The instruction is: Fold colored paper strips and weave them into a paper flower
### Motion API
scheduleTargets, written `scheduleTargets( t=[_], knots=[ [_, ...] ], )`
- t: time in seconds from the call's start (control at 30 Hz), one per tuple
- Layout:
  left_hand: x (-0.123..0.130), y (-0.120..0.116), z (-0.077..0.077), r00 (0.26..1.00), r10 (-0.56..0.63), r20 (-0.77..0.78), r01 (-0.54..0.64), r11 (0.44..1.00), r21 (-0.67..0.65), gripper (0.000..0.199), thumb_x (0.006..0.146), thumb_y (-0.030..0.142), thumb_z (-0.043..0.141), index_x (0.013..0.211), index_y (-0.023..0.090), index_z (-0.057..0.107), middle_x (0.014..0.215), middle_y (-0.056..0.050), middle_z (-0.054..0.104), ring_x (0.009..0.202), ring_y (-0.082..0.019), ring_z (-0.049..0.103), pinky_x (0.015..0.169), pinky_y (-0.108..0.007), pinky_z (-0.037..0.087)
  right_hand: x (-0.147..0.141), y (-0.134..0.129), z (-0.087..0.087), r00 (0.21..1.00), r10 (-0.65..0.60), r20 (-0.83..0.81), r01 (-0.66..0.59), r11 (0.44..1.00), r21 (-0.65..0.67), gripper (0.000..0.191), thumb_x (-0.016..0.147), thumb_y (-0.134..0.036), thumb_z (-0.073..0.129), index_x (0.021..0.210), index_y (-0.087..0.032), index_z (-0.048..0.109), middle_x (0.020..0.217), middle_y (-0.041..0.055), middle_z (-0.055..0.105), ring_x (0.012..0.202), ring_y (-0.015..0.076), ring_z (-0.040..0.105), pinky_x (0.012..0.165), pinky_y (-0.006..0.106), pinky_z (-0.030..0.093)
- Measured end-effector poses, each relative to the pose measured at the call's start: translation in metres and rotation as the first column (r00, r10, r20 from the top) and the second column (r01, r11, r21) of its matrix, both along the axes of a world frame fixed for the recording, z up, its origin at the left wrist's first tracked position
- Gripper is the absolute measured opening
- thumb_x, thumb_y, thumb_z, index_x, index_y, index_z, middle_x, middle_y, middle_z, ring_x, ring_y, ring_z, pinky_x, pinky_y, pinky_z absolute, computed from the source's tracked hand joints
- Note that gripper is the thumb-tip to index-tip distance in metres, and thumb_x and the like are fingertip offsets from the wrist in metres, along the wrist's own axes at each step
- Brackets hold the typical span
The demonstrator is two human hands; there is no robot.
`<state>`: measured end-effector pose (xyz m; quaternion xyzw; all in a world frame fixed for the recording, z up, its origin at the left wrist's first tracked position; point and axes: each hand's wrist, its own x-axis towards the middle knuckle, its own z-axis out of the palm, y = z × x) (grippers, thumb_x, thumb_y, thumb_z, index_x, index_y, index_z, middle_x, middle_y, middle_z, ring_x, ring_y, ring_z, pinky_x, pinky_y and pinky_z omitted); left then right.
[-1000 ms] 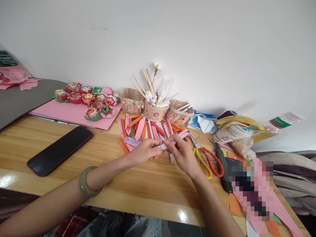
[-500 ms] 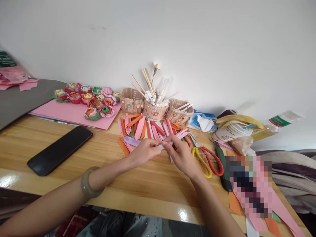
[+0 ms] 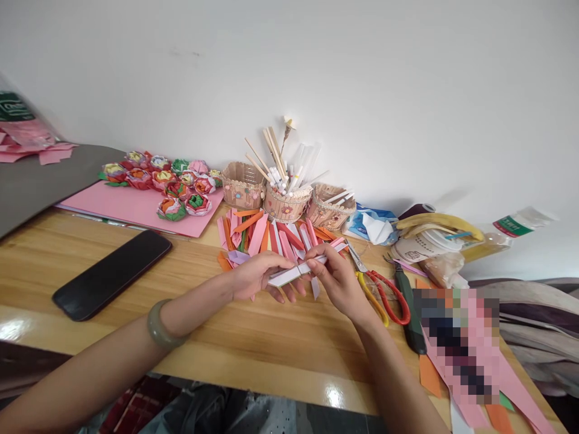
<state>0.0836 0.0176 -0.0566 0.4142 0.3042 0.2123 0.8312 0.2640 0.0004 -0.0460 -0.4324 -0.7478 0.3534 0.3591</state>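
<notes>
My right hand (image 3: 337, 280) pinches a white folded paper strip (image 3: 284, 277) between thumb and fingers, above the wooden table. The strip shows a crease near its middle, and its far end reaches past my right fingers. My left hand (image 3: 260, 277) is at the strip's near end, thumb along its upper edge and fingers spread underneath it. A bangle (image 3: 163, 325) sits on my left forearm. Just behind my hands lies a pile of folded paper strips (image 3: 257, 232) in pink, orange, red and lilac. Scissors (image 3: 380, 295) with red and yellow handles rest right of my right hand.
Decorated baskets (image 3: 287, 205) with sticks stand against the wall. Paper flowers (image 3: 172, 190) sit on pink sheets (image 3: 99, 199) at left, behind a black phone (image 3: 113, 274). At right are a dark green tool (image 3: 407, 310), a lidded cup (image 3: 425, 244), banana peel (image 3: 438, 223) and paper sheets (image 3: 511, 374).
My left hand has loosened from a closed pinch; its fingers now spread under the strip, exposing more of it. My right hand keeps its pinch, and the view shifts slightly.
</notes>
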Motion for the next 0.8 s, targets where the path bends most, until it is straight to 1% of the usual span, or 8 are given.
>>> scheduleTargets(
  t=[0.1,0.23,0.4,0.5,0.57,0.67,0.73,0.8],
  knots=[
    [-0.004,0.002,0.0,0.995,-0.056,0.083,0.066,0.991,-0.117,0.03,0.074,0.034,0.054,0.087,0.009,0.065,0.074,-0.01,0.069,0.059,-0.016,0.063,0.047,-0.022,0.045,0.003,0.0,0.002,0.999,0.046,-0.021,-0.046,0.999,0.025,0.016,0.089,-0.035,0.042,0.085,-0.02,0.046,0.071,-0.0006,0.05,0.065,0.0125,0.048,0.061,0.024,0.038],
    [-0.004,-0.001,0.001,0.984,-0.07,0.165,0.102,0.975,-0.195,0.026,0.077,0.034,0.055,0.085,0.01,0.062,0.069,-0.007,0.067,0.051,-0.013,0.061,0.043,-0.021,0.045,0.004,-0.004,0.005,0.992,0.118,-0.035,-0.117,0.993,0.024,0.014,0.09,-0.032,0.04,0.085,-0.021,0.045,0.072,-0.0007,0.051,0.066,0.0122,0.047,0.062,0.023,0.037],
    [-0.001,-0.006,-0.001,0.951,-0.116,0.287,0.168,0.972,-0.162,0.02,0.077,0.032,0.057,0.082,0.013,0.055,0.055,-0.002,0.061,0.037,-0.01,0.053,0.035,-0.017,0.041,0.004,-0.006,0.007,0.993,0.111,-0.03,-0.11,0.993,0.046,0.017,0.09,-0.034,0.039,0.084,-0.021,0.046,0.073,-0.0005,0.049,0.066,0.0125,0.044,0.062,0.024,0.036],
    [-0.001,-0.007,0.0,0.954,-0.13,0.27,0.171,0.976,-0.134,0.02,0.077,0.034,0.058,0.08,0.015,0.053,0.05,0.0,0.058,0.036,-0.009,0.052,0.035,-0.017,0.041,0.005,-0.005,0.006,0.995,0.099,-0.026,-0.098,0.995,0.036,0.019,0.09,-0.037,0.039,0.083,-0.02,0.047,0.073,0.0002,0.049,0.066,0.0131,0.045,0.061,0.025,0.036],
    [-0.001,-0.005,0.002,0.974,-0.088,0.209,0.114,0.986,-0.118,0.023,0.076,0.037,0.058,0.077,0.014,0.054,0.052,0.0,0.058,0.039,-0.009,0.052,0.037,-0.017,0.042,0.007,-0.002,0.004,0.998,0.066,-0.025,-0.065,0.997,0.045,0.018,0.089,-0.036,0.041,0.083,-0.02,0.048,0.074,0.0004,0.05,0.066,0.0133,0.046,0.061,0.025,0.037],
    [-0.003,0.0,0.006,0.982,0.145,0.12,-0.137,0.988,-0.069,0.022,0.071,0.032,0.065,0.076,0.011,0.057,0.063,-0.003,0.063,0.048,-0.007,0.055,0.044,-0.016,0.045,0.009,0.001,0.0,0.997,-0.046,-0.058,0.052,0.993,0.104,0.012,0.087,-0.032,0.047,0.083,-0.021,0.05,0.075,0.0004,0.052,0.068,0.0132,0.048,0.063,0.024,0.038],
    [-0.003,0.004,0.007,0.942,0.319,0.103,-0.319,0.948,-0.01,0.02,0.067,0.025,0.069,0.076,0.011,0.058,0.065,-0.002,0.063,0.053,-0.007,0.057,0.049,-0.016,0.046,0.008,0.001,-0.002,0.994,-0.098,-0.051,0.105,0.985,0.136,0.009,0.084,-0.03,0.051,0.084,-0.021,0.051,0.077,0.0008,0.054,0.07,0.0136,0.049,0.064,0.025,0.038],
    [-0.002,0.006,0.008,0.893,0.436,0.11,-0.441,0.897,0.024,0.02,0.065,0.022,0.07,0.077,0.011,0.058,0.063,0.0,0.062,0.056,-0.007,0.057,0.053,-0.016,0.046,0.003,0.0,-0.003,0.995,-0.099,-0.013,0.1,0.987,0.125,0.01,0.082,-0.029,0.055,0.084,-0.02,0.051,0.08,0.0019,0.055,0.072,0.0144,0.05,0.066,0.026,0.039]
  ],
)
